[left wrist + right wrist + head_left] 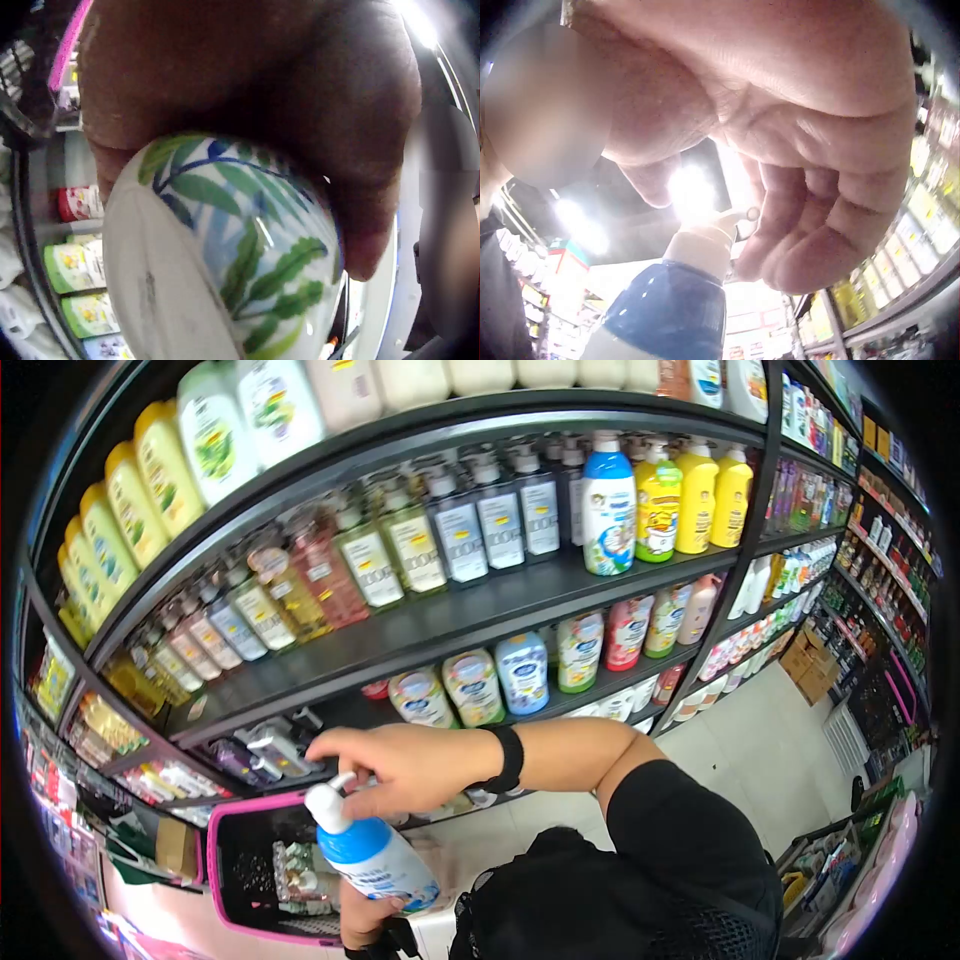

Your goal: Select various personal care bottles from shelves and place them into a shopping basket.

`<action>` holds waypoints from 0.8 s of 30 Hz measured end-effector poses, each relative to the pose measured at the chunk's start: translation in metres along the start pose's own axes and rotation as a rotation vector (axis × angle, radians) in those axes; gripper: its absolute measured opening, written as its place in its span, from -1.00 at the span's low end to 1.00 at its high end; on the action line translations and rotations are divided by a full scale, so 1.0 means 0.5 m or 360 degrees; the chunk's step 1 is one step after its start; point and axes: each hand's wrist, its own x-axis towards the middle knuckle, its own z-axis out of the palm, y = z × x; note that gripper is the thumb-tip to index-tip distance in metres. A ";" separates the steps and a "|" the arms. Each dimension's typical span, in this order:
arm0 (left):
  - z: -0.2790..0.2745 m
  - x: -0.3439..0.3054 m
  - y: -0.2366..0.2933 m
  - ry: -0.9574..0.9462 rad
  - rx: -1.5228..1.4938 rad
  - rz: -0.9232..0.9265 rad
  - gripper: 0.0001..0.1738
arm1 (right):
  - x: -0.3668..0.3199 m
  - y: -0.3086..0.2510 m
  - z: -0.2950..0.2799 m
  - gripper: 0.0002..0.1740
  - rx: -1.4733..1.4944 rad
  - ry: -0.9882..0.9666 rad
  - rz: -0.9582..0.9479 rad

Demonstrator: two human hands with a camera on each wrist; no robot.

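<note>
bottle check, nearest first. your left hand (362, 922) grips the pump bottle (375, 860) from below, close in front of your chest; the left wrist view shows palm and thumb wrapped round its leaf-printed base (225, 262). the bottle is tilted, its blue shoulder and white pump head (325, 800) pointing up and to your left, above the near right corner of the basket (215, 840).

your right hand (410, 765) sits over the pump head, black wristband (512, 758) at the wrist. the right wrist view shows its fingers (810, 240) curled, the nozzle tip (739, 217) right against them and the thumb on the other side of the pump. firm grasp or only contact: cannot tell.

the basket, black with a pink rim, hangs below the bottle with small packs lying inside.

behind the hands, the dark shelf (450, 615) carries a row of pump bottles along its back edge; near its right end stand a blue-capped bottle (608, 510) and yellow bottles (697, 495). the lower shelf holds squat round-shouldered bottles.

farthest, the aisle floor runs off to the right, with cardboard boxes (812, 665) at the foot of the shelving.
</note>
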 end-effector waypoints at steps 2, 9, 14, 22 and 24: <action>0.082 0.073 0.040 0.0103 0.0021 0.0171 -0.01 | -0.061 0.035 -0.047 -0.17 0.0273 0.0174 0.0163; 0.377 0.327 0.129 0.0149 0.0041 0.0578 0.03 | -0.237 0.112 -0.177 -0.13 0.0155 0.0413 0.0032; 0.487 0.476 0.115 -0.0004 0.0038 0.0731 -0.02 | -0.301 0.129 -0.262 -0.06 0.0183 0.0844 0.0057; 0.579 0.612 0.155 -0.0326 0.0195 0.0724 -0.23 | -0.337 0.161 -0.377 -0.18 0.0070 0.1103 0.0003; 0.566 0.640 0.148 -0.0350 0.0259 0.0666 -0.24 | -0.337 0.170 -0.393 -0.18 0.0052 0.1104 -0.0014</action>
